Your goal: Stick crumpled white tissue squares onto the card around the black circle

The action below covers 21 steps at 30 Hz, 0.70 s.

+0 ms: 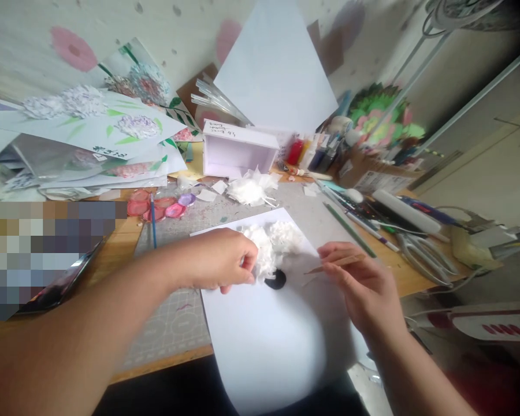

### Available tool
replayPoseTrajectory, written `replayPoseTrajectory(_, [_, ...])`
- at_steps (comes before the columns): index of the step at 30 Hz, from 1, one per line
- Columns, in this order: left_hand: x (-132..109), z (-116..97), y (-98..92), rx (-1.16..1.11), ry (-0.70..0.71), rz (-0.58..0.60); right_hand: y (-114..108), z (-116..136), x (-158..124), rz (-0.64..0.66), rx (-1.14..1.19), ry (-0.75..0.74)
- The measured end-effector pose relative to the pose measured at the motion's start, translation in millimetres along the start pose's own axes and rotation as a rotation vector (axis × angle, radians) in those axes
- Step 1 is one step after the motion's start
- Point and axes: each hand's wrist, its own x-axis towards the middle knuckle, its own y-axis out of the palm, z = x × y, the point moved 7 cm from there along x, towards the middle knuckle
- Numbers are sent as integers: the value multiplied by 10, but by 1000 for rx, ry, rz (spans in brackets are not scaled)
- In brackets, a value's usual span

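Note:
A white sheet of paper (260, 341) lies on the cutting mat and hangs over the table's front edge. Near its far end are ruffled white paper flowers (281, 238), with a black round spot (275, 279) just below them. My left hand (231, 260) is closed beside the flowers, its fingertips curled down; whatever they pinch is hidden. In my right hand (364, 283), right of the black spot, the fingers hold a thin pointed wooden stick (315, 270), its tip aimed left above the sheet.
Behind the sheet sit a pile of white tissue pieces (251, 188) and an open white box (240, 153). Pink paint palettes (160, 205) with a blue brush (153, 219) lie left. Scissors (424, 257) and a green pencil (351, 230) are at right.

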Motion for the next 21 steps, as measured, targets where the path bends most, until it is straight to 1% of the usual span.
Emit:
replayPoseTrajectory(2, [-16,-21,-44,17,24,-31,-75,-93,-57,-33,8,114])
replayPoseTrajectory(4, [-26,-46,-83,21,55,-70,-86,-139,-94,-56,40,171])
replayPoseTrajectory(6, [-35,-72,-115,8,76,-109,-8,-110,-100,6,-10,146])
replayPoseTrajectory(9, [-53,-139,-145,-22,120,-157,107,-48,-106,96,-148,98])
replayPoseTrajectory(11, [-61,-192,-139,-36,158,-161,105,-43,-120,77,-198,107])
replayPoseTrajectory(13, [-60,-242,-127,-38,209,-170,66,-51,-141,30,-214,126])
replayPoseTrajectory(15, [-57,-280,-133,-22,266,-219,26,-35,-162,-22,-175,124])
replayPoseTrajectory(18, [-52,-299,-146,-24,318,-301,31,84,-195,-59,-48,46])
replayPoseTrajectory(21, [-49,-268,-158,-79,284,-347,124,265,-247,-49,14,-58])
